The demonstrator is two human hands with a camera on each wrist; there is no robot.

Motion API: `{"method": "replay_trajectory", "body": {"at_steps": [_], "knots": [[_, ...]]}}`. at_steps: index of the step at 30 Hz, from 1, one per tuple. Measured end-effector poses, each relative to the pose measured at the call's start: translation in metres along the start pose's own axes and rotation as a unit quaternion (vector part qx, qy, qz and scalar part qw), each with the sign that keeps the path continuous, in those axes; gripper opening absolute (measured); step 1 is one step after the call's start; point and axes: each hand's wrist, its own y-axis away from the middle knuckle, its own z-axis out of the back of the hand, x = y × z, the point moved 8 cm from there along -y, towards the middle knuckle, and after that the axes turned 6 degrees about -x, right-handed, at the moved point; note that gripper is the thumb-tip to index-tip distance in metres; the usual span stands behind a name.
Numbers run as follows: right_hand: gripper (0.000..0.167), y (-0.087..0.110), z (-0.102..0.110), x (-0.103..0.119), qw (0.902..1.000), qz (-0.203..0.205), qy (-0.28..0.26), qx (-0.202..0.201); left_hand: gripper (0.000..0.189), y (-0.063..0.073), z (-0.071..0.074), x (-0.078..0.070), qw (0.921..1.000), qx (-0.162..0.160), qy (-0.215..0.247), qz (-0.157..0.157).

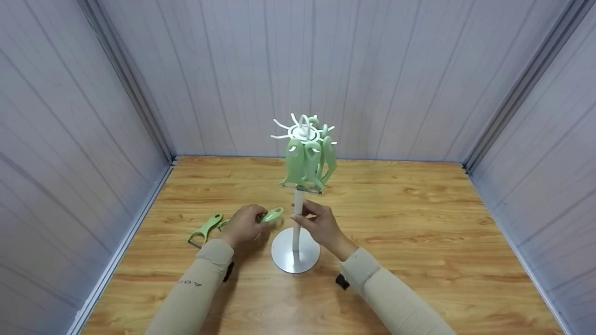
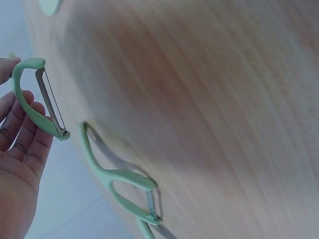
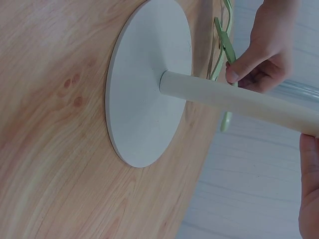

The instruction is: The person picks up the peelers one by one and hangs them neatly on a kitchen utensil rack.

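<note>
In the head view, my left hand (image 1: pixel 244 224) holds a green vegetable peeler (image 1: pixel 274 214) above the table, its looped handle end pointing toward the stand. Thumb and fingers pinch that peeler (image 2: pixel 41 121) close to its blade frame in the left wrist view. My right hand (image 1: pixel 323 226) grips the white pole (image 1: pixel 296 235) of an upright stand. Around the stand's top, several green peelers (image 1: pixel 294 163) hang from white hooks by their handle holes, blades down. The round white base (image 3: pixel 142 104) rests flat on the wood.
Left of my left hand, a green peeler (image 1: pixel 205 230) lies on the wooden table (image 1: pixel 409 223), with part of another beside it. Some hooks (image 1: pixel 280 137) on the stand's left side carry nothing. Pale panelled walls (image 1: pixel 386 79) enclose the table at the back and sides.
</note>
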Motion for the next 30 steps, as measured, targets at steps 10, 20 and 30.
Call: {"method": "replay_trajectory", "body": {"at_steps": [10,20,30], "knots": [[0.025,0.001,0.003,0.003,0.9997,0.017,-0.014,-0.014,0.032,0.006,0.017,-0.005,0.9982,-0.022,0.052,0.023],[0.024,-0.001,0.002,0.003,0.9997,0.014,-0.015,-0.015,0.033,0.012,0.038,-0.012,0.9946,-0.065,0.080,-0.014],[0.024,0.001,0.001,0.002,0.9999,0.001,-0.010,-0.009,0.037,0.016,0.059,-0.020,0.9875,-0.104,0.115,-0.024]]}}
